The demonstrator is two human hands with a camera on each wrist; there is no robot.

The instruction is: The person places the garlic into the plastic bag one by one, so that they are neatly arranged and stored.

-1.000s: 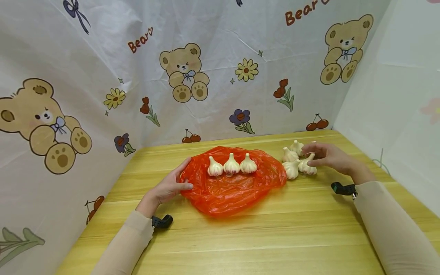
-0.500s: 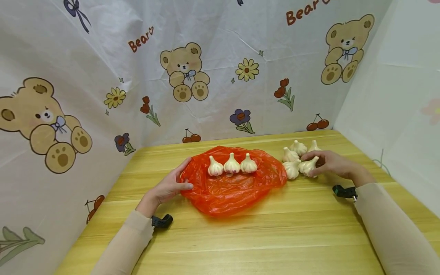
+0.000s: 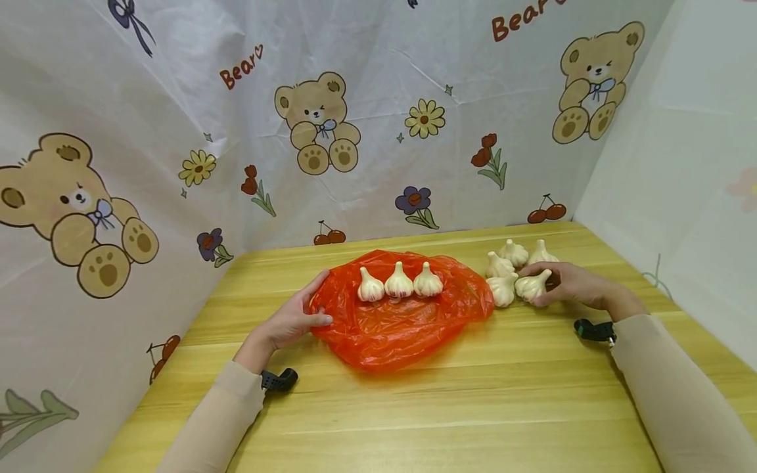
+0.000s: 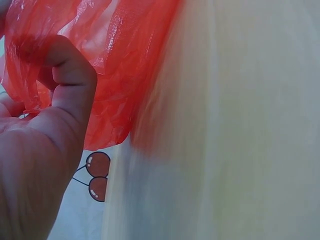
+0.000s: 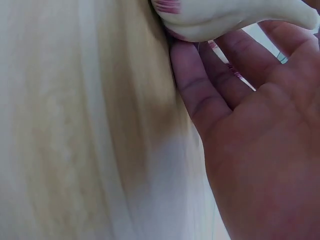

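Note:
A red plastic bag (image 3: 384, 335) lies spread on the table, with three garlic bulbs in a row on it, the middle garlic bulb (image 3: 399, 282) among them. My left hand (image 3: 292, 320) grips the bag's left edge; in the left wrist view the bent thumb (image 4: 75, 75) presses the film against fingers partly hidden by it. At the right, my right hand (image 3: 576, 286) holds a tilted garlic bulb (image 3: 531, 286) between thumb and fingers, its neck leaning toward the palm. The right wrist view shows that garlic bulb (image 5: 210, 17) low by the table, with fingertips under its side.
Several more garlic bulbs cluster behind and left of my right hand, among them a back garlic bulb (image 3: 514, 254) and a front garlic bulb (image 3: 503, 291) beside the bag's edge. A bear-print sheet (image 3: 367, 197) hangs behind the wooden table (image 3: 414, 420); a white wall (image 3: 698, 197) stands at right.
The right hand has closed in on the front garlic bulb and tipped its neck further right toward the palm. The left hand and the bag have stayed in place.

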